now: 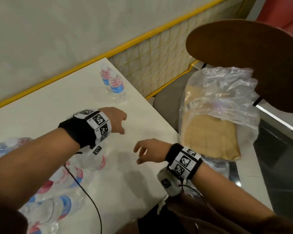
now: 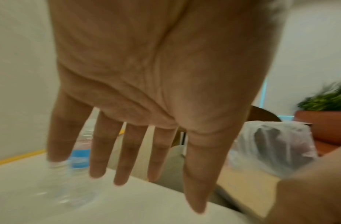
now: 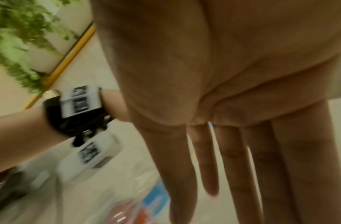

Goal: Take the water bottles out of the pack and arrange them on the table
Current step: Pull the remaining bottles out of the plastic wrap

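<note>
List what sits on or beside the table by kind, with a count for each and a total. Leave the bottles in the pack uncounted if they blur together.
Upright water bottles on the table: 2
Pack of bottles, contents too blurred to count: 1
Clear plastic bag beside the table: 1
Wooden chair back: 1
Total: 5

Two clear bottles near table's far right corner, pink-and-blue labels. White table. Pack at near left edge: clear wrap, red/blue labels. Black wristbands, black-white square markers. Yellow rail. Brown chair back, tan checked cushion.
</note>
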Available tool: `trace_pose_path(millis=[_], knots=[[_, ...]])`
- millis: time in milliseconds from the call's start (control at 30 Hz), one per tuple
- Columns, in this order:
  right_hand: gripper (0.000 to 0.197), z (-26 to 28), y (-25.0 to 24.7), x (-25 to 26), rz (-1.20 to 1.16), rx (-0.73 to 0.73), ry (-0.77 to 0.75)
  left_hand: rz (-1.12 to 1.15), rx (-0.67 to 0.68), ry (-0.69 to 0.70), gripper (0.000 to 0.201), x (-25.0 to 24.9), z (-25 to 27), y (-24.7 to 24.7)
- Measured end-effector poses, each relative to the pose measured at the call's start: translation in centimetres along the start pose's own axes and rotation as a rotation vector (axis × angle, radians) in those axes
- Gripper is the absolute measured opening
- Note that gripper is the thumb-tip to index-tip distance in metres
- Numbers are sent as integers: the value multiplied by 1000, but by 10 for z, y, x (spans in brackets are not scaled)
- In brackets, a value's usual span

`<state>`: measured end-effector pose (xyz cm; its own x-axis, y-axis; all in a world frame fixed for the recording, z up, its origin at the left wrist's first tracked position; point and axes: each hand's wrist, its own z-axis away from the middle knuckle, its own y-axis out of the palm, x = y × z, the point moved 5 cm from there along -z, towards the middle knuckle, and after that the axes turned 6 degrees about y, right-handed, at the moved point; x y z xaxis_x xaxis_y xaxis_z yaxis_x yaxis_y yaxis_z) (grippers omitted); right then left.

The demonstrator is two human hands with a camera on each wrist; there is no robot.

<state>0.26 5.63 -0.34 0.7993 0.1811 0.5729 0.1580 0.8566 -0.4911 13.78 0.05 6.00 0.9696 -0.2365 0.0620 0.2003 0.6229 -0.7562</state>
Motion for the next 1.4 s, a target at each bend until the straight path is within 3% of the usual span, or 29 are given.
trace_pose_path(millis=[133, 267, 333, 400, 433, 533, 567, 600, 667, 733, 867, 967, 1067, 1133, 1233, 1400], knots=[[15, 31, -38, -100, -78, -34, 287, 137, -111, 268, 43, -86, -27, -24], [25, 61, -91, -177, -167, -258, 590, 183, -101, 415, 42, -164, -53, -35], [50, 37, -118, -284, -191, -473, 798, 174, -126, 412, 54, -187, -65, -41], [67, -27, -128, -430, 70, -525, 782, 226, -180, 362, 60, -197, -73, -49], [65, -21, -136, -415, 80, -413, 799, 257, -211, 332, 58, -198, -76, -53], [63, 14, -140, -374, 118, -480, 835, 280, -280, 305, 53, -196, -82, -56], [60, 49, -137, -309, 129, -444, 852, 286, -289, 304, 54, -194, -85, -55], [57, 65, -132, -287, 128, -454, 855, 295, -291, 301, 53, -192, -86, -54], [51, 75, -135, -259, 67, -583, 781, 313, -297, 285, 48, -187, -89, -52], [50, 78, -133, -246, -6, -687, 698, 333, -316, 289, 63, -186, -91, -50], [20, 65, -135, -211, -260, -814, 492, 327, -339, 392, 86, -192, -97, -42], [19, 81, -114, -177, -568, -719, 301, 401, -374, 452, 87, -201, -101, -30], [15, 93, -103, -154, -943, -595, 116, 610, -461, 472, 60, -198, -103, -26], [19, 91, -95, -149, -1009, -552, 68, 603, -434, 460, 45, -192, -101, -23], [28, 85, -83, -132, -972, -520, -28, 664, -377, 454, 41, -176, -90, -17], [25, 90, -93, -97, -945, -496, -183, 852, -535, 487, 39, -143, -62, -17]])
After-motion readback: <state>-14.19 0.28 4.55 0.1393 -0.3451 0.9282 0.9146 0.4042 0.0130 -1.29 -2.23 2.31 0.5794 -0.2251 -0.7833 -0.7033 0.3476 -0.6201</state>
